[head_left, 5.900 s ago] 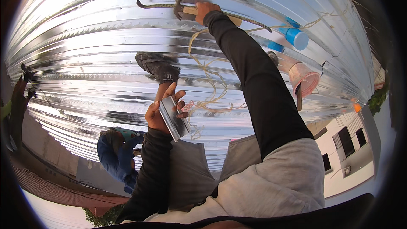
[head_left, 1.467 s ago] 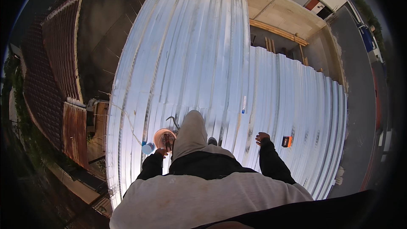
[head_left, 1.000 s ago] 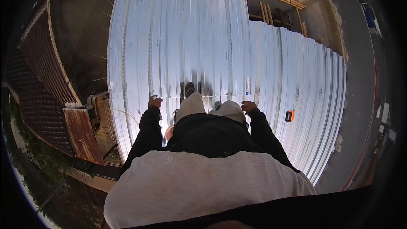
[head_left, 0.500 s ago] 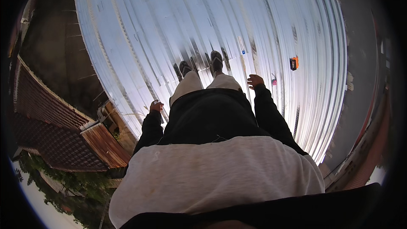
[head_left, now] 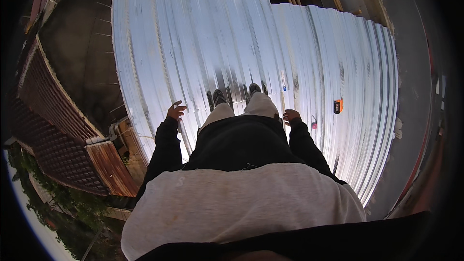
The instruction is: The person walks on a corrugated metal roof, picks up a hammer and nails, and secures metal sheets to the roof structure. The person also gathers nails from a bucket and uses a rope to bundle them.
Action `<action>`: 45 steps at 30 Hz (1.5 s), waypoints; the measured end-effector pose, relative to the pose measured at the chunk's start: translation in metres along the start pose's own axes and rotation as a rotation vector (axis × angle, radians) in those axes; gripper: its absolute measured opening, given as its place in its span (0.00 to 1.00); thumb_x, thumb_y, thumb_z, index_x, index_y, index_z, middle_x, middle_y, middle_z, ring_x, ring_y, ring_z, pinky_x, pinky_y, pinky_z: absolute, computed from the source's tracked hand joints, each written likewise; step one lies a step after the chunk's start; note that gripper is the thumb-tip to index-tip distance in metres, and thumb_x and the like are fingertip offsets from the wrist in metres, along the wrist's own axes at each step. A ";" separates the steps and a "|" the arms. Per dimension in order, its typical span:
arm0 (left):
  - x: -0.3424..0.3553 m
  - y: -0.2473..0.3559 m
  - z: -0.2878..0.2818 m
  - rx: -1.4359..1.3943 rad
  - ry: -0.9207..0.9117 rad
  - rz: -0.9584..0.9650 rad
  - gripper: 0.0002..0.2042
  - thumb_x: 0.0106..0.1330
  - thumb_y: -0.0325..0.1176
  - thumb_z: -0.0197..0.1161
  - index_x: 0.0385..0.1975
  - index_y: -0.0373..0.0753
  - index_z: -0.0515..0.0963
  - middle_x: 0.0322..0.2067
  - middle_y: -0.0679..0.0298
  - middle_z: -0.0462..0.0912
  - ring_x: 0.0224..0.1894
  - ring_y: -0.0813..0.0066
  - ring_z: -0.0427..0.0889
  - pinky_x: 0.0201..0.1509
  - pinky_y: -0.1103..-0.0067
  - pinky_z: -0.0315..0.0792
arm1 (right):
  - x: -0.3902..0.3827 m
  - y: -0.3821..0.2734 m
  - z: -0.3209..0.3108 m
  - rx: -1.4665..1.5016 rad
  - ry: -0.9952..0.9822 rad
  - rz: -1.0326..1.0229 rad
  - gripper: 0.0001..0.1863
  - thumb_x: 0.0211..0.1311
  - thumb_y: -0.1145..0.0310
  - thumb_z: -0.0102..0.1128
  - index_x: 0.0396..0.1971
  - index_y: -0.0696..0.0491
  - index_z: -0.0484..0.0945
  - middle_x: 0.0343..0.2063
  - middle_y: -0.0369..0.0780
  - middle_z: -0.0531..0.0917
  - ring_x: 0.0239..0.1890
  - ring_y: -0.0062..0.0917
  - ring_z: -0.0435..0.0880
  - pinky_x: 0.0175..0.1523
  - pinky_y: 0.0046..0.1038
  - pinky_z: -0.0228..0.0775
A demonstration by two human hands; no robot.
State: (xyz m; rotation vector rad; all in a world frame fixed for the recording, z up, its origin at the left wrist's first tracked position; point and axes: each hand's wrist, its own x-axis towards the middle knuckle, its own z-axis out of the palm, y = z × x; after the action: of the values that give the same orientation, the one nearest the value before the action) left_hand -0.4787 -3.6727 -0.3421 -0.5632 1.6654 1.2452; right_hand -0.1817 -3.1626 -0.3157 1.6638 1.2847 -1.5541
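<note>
While two hands [head_left: 177, 110] [head_left: 291, 115] hang, two feet [head_left: 219, 97] [head_left: 254, 88] stand on roofing [head_left: 193, 38].

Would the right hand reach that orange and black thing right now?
Probably not, standing up: the right hand hangs above the metal roof where the orange and black thing lies, though nothing blocks it.

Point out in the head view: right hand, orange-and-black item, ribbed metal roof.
Right hand [head_left: 292, 115]: head view, on the middle of the hand.
Orange-and-black item [head_left: 337, 107]: head view, on its black part.
Ribbed metal roof [head_left: 208, 29]: head view, on a bare stretch of sheet.
</note>
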 end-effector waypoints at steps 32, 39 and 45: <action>0.061 0.126 0.066 -0.310 -0.009 -0.267 0.14 0.59 0.49 0.56 0.38 0.49 0.71 0.34 0.65 0.78 0.33 0.66 0.72 0.33 0.61 0.66 | 0.209 -0.351 -0.039 -0.143 -0.073 -0.081 0.11 0.63 0.63 0.42 0.39 0.48 0.73 0.38 0.34 0.80 0.38 0.27 0.80 0.37 0.37 0.71; 0.142 0.213 0.020 -0.281 0.026 -0.230 0.15 0.55 0.48 0.57 0.37 0.48 0.72 0.36 0.65 0.79 0.35 0.65 0.73 0.38 0.60 0.65 | 0.272 -0.531 0.052 -0.557 -0.149 -0.515 0.11 0.57 0.61 0.52 0.39 0.48 0.74 0.39 0.34 0.79 0.39 0.26 0.78 0.39 0.36 0.71; 0.229 0.409 -0.047 -0.164 0.033 -0.193 0.22 0.60 0.56 0.55 0.45 0.47 0.72 0.42 0.66 0.80 0.39 0.65 0.73 0.41 0.61 0.65 | 0.206 -0.648 0.133 -0.273 -0.276 -0.470 0.13 0.56 0.63 0.54 0.41 0.51 0.74 0.38 0.36 0.80 0.37 0.27 0.80 0.37 0.34 0.73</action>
State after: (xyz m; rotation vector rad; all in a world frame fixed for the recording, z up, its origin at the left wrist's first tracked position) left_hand -0.9257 -3.5231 -0.3475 -0.8287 1.5049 1.2414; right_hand -0.8368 -2.9507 -0.3934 0.9823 1.7216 -1.6977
